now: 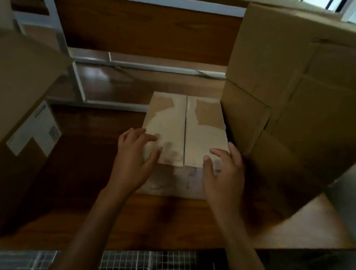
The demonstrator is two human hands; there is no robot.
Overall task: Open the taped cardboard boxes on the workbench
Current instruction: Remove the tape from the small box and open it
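Observation:
A small cardboard box (186, 122) lies flat in the middle of the wooden workbench (158, 221). Its two top flaps meet at a centre seam, and torn patches of tape show near its far end. My left hand (135, 158) rests on the box's near left corner with fingers spread over the top and thumb on the flap edge. My right hand (224, 173) rests on the near right corner the same way. Neither hand grips anything firmly.
A big cardboard box (307, 104) stands right beside the small one on the right. Another large box with a white label (4, 110) sits at the left. A metal shelf frame (81, 85) stands behind. Wire mesh (149, 269) lies below the bench's front edge.

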